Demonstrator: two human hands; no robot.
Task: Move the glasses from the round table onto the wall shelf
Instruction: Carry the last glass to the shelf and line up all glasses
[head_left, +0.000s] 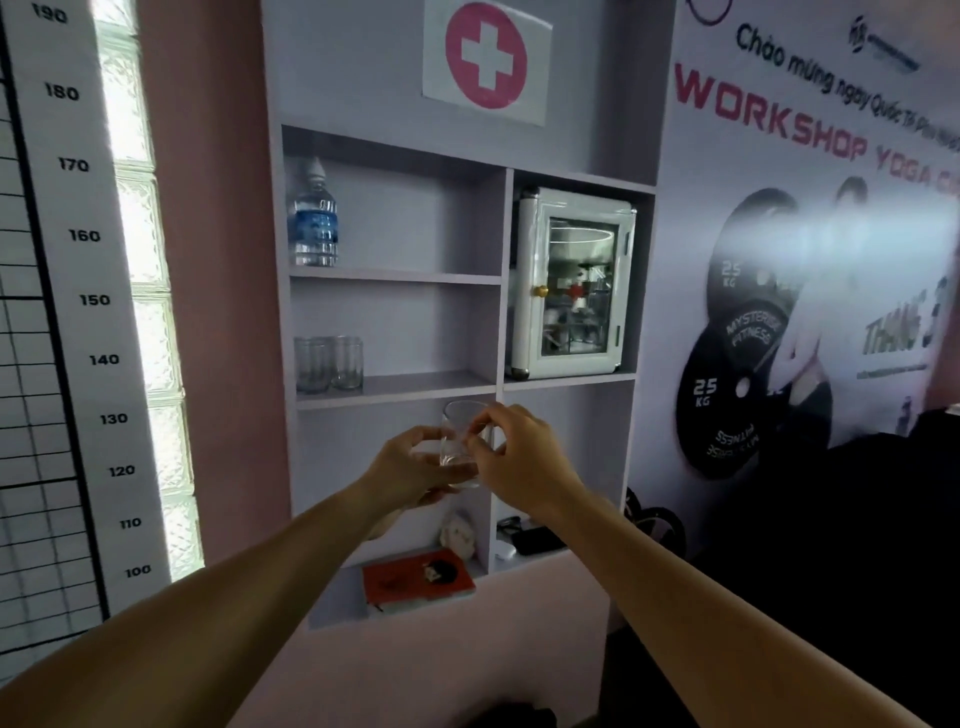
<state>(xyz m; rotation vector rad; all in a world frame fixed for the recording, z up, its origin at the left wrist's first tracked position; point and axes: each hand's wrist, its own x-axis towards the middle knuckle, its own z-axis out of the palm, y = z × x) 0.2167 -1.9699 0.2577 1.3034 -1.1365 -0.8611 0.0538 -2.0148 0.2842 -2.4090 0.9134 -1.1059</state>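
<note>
1. Holding: 1 clear glass (464, 441), upright, raised in front of the wall shelf (395, 389), level with the compartment just below the middle board.
2. Left hand (410, 467): cupped under and around the base of the glass, fingers curled closed on its lower part.
3. Right hand (514, 457): fingertips pinched on the right side of the glass, near the upper half.
4. Glasses on shelf (328, 364): clear tumblers, at least 2, standing upright at the far left of the middle left board, touching or just beside each other; exact count cannot be told.
5. Water bottle (313, 218): clear with blue label, upright at the far left of the top left compartment.
6. First-aid cabinet (571, 283): white, glass door, filling the upper right compartment.
7. Red book (418, 579): lying flat on the bottom left board.
8. Dark items (537, 538): small, in the bottom right compartment; kind unclear.
9. Height chart (78, 312): on the wall to the left, marked 100 to 190.
10. Cross sign (485, 57): pink and white, above the compartments.
</note>
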